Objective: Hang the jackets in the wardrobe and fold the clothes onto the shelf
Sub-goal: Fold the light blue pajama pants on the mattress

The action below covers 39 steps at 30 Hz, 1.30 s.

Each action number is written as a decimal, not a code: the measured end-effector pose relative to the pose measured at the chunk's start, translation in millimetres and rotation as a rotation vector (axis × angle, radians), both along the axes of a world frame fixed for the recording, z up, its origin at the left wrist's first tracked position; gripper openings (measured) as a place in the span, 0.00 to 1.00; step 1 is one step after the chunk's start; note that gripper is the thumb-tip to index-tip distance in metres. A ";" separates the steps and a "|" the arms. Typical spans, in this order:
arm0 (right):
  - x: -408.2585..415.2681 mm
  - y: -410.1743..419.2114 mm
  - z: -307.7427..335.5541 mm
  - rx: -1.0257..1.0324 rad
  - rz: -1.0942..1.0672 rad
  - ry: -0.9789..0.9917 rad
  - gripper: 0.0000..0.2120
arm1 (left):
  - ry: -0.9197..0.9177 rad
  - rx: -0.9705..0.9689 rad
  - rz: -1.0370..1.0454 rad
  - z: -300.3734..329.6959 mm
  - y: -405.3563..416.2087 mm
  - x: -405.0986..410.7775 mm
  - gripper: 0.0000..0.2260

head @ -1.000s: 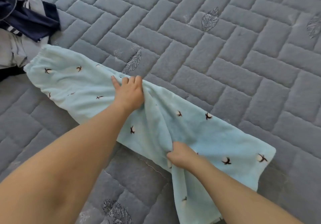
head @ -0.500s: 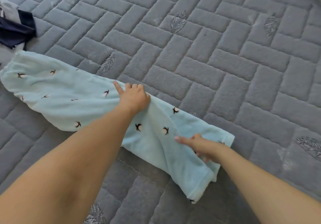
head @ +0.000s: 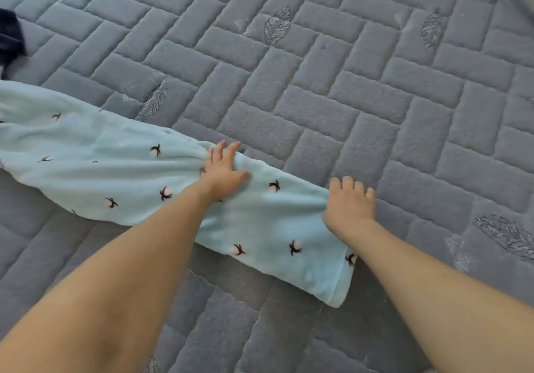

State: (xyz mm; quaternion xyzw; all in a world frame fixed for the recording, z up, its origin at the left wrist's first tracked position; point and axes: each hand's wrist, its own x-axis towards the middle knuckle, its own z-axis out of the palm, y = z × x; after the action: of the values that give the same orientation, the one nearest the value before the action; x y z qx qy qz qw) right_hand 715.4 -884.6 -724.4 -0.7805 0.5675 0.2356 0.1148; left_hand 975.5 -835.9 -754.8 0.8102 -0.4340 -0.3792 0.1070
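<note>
While my left hand [head: 222,170] presses flat-fingered and my right hand [head: 349,205] curls over the pale-blue fleece garment [head: 115,170] on the grey quilted bed [head: 318,83], loose plush could slide, skewing the fold.

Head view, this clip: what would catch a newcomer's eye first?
A pale blue garment with small dark motifs lies in a long band across the grey quilted bedcover. The left hand presses its middle and the right hand rests at its right end. Dark clothing sits at the left edge.
</note>
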 end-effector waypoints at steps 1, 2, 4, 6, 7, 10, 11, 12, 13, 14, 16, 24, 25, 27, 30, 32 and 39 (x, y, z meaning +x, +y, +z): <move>11.3 9.2 -4.8 0.003 0.026 -0.055 0.25 | 0.006 -0.055 -0.013 2.0 8.5 5.2 0.34; 25.0 18.2 -9.9 0.028 0.048 -0.106 0.27 | -0.033 -0.093 -0.033 4.0 18.5 13.1 0.34; 57.1 34.6 -18.0 0.083 0.095 -0.179 0.30 | -0.224 -0.124 -0.065 8.5 39.2 38.3 0.32; 96.8 46.5 -24.4 0.102 0.144 -0.239 0.32 | -0.366 -0.117 -0.011 16.3 58.3 75.2 0.31; 119.5 51.1 -26.6 0.105 0.174 -0.267 0.33 | -0.404 -0.101 0.052 19.7 68.0 96.4 0.30; 197.0 64.3 -29.2 0.146 0.316 -0.354 0.33 | -0.444 0.006 0.295 25.5 100.7 166.0 0.29; 223.1 68.0 -29.7 0.150 0.365 -0.386 0.33 | -0.428 0.048 0.369 25.5 110.1 188.8 0.29; 250.1 70.9 -30.5 0.145 0.410 -0.409 0.33 | -0.401 0.087 0.434 24.8 117.6 211.6 0.29; 277.3 74.3 -31.4 0.133 0.454 -0.417 0.32 | -0.362 0.126 0.490 24.2 124.4 233.5 0.29; 305.7 78.9 -32.5 0.111 0.502 -0.413 0.32 | -0.319 0.161 0.537 23.6 131.7 254.5 0.29; 363.4 92.7 -35.3 0.048 0.605 -0.396 0.31 | -0.228 0.184 0.634 23.1 144.6 293.5 0.30; 513.1 106.8 -73.3 -0.066 0.722 -0.191 0.34 | 0.331 -0.197 1.232 15.7 171.4 429.3 0.33; 517.8 103.9 -81.0 -0.055 0.712 -0.177 0.35 | 0.409 -0.236 1.276 13.3 171.2 440.7 0.33; 521.3 100.4 -92.5 -0.060 0.694 -0.183 0.37 | 0.487 -0.285 1.338 6.5 169.8 459.9 0.34; 518.7 100.5 -102.8 -0.134 0.715 -0.238 0.38 | 0.556 -0.354 1.443 0.6 165.2 484.1 0.36; 516.7 99.9 -109.6 -0.188 0.735 -0.295 0.38 | 0.602 -0.383 1.494 -0.9 160.7 501.8 0.38; 515.5 94.1 -125.2 -0.268 0.784 -0.424 0.38 | 0.803 -0.345 1.545 -9.8 139.1 528.3 0.20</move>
State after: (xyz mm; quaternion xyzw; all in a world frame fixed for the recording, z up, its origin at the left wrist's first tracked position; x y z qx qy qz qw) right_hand 1230.9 -790.5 -849.6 -0.9750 0.2192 0.0211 0.0289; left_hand 1503.7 -696.8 -764.6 0.6553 0.2532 -0.3858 0.5981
